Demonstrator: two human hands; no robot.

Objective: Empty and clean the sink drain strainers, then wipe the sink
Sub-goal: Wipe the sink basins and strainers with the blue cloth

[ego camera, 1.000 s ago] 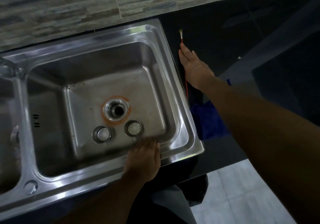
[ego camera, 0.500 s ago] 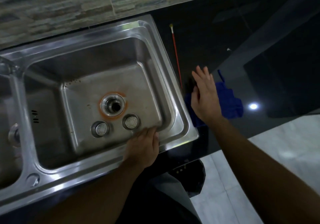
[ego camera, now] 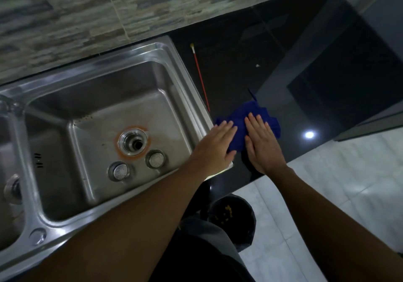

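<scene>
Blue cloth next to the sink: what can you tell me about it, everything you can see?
The blue cloth looks like soft, deep-blue fabric, crumpled into an uneven heap, with a thin strip sticking out at its far edge. It lies on the glossy black countertop, just right of the rim of the steel sink. The left hand and right hand both rest flat on it, fingers straight, covering much of it.

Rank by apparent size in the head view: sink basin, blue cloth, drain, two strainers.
1. sink basin
2. blue cloth, partly covered
3. drain
4. front strainer and rear strainer: they look alike, so not ranked.
</scene>
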